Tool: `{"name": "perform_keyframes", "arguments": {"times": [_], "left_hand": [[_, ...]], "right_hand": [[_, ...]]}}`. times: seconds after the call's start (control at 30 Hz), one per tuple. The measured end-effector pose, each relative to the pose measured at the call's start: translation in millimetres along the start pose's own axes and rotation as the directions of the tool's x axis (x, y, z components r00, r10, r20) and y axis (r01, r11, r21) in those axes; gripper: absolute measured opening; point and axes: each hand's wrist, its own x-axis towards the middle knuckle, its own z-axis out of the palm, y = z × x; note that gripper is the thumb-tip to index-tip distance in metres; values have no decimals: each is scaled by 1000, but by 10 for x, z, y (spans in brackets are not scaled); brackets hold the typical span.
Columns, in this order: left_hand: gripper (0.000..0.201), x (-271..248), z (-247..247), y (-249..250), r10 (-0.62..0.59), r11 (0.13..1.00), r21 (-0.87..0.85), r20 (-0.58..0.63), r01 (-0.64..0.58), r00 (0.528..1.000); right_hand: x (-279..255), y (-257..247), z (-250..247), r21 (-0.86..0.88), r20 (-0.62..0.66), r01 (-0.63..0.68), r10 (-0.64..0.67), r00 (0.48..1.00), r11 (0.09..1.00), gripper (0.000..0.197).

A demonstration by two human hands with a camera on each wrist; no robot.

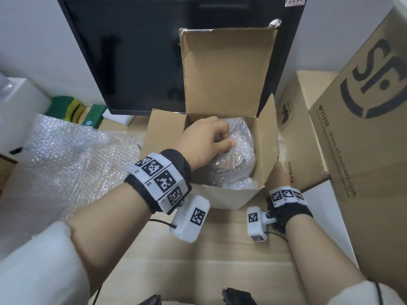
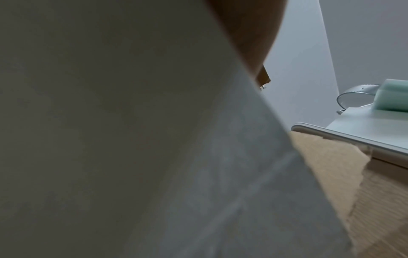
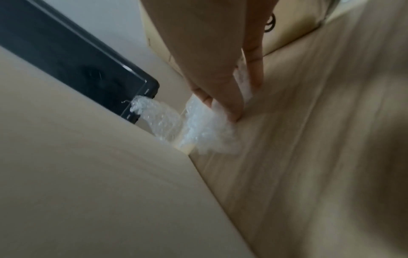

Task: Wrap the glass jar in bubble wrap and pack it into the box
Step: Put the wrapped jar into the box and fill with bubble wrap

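Observation:
The open cardboard box (image 1: 224,197) stands in the middle of the floor with its back flap upright. Inside lies the glass jar, a rounded bundle of bubble wrap (image 1: 233,166). My left hand (image 1: 228,137) reaches into the box, and its curled fingers and thumb grip the top of the bundle. My right hand (image 1: 275,175) is low outside the box's right wall, half hidden by the side flap. In the right wrist view its fingers (image 3: 234,111) point down and pinch a loose scrap of bubble wrap (image 3: 209,134) on the floor beside the box wall (image 3: 88,174).
A large sheet of bubble wrap (image 1: 66,155) is spread on the floor to the left. A black monitor (image 1: 154,51) stands behind the box. Big cardboard cartons (image 1: 363,128) crowd the right side. Green and yellow sponges (image 1: 70,107) lie at the back left.

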Motion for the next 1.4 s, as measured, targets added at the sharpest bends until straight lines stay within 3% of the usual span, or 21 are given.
{"name": "perform_keyframes", "arguments": {"times": [0.07,0.13,0.2,0.27,0.4,0.5,0.53,0.6,0.7,0.77,0.83,0.9,1.07,1.13,1.17,1.3,1.4], "left_hand": [[34,4,7,-6,-6,1000,9,-2,6,1000],[36,-2,8,8,-8,1000,4,-4,8,1000],[37,-11,3,11,-14,1000,-16,-4,14,1000],[38,-21,1,14,-9,1000,-12,2,9,1000],[36,-10,17,13,-8,1000,23,13,8,1000],[29,-8,14,0,1,999,33,15,-2,1000],[26,-7,15,-2,7,999,34,16,-8,1000],[22,-9,7,-15,16,999,35,18,-17,1000],[21,-4,2,-28,22,999,48,16,-23,1000],[20,4,5,-31,29,998,54,17,-30,999],[19,8,7,-29,36,997,69,16,-37,999],[19,5,7,-40,52,997,65,23,-53,998],[18,-1,-7,-24,57,995,85,28,-59,998],[17,-10,-24,-12,53,993,101,47,-57,998],[18,-13,-40,4,42,993,105,57,-47,998],[20,-20,-135,75,-45,996,81,84,38,995],[25,-6,-93,18,-152,988,14,138,151,979]], "right_hand": [[13,29,-10,-42,-37,19,-21,999,999,25],[0,31,-117,164,-198,64,-30,980,984,22],[-65,-46,-289,338,-421,182,-24,907,923,18],[-259,-197,-537,404,-562,331,-54,825,852,20],[-811,-579,-1069,492,-740,602,-63,670,629,33],[-1186,-800,-1342,503,-794,748,-111,598,434,33],[-1254,-845,-1402,482,-804,763,-128,580,432,33],[-1307,-866,-1463,398,-811,717,-146,567,573,27],[-1263,-748,-1443,225,-787,499,-146,599,837,18],[-1242,-653,-1392,197,-761,425,-135,634,884,18],[-1255,-613,-1384,198,-763,440,-144,630,876,20],[-1342,-647,-1429,209,-797,503,-152,585,839,24],[-1657,-962,-1554,274,-822,791,-294,488,548,38],[-1717,-1071,-1505,310,-755,813,-392,526,492,38],[-1710,-1099,-1466,321,-699,795,-437,566,514,38],[-1575,-1108,-1156,267,-357,588,-488,796,764,37],[-1430,-1065,-795,-30,-156,497,-495,855,867,33]]}}
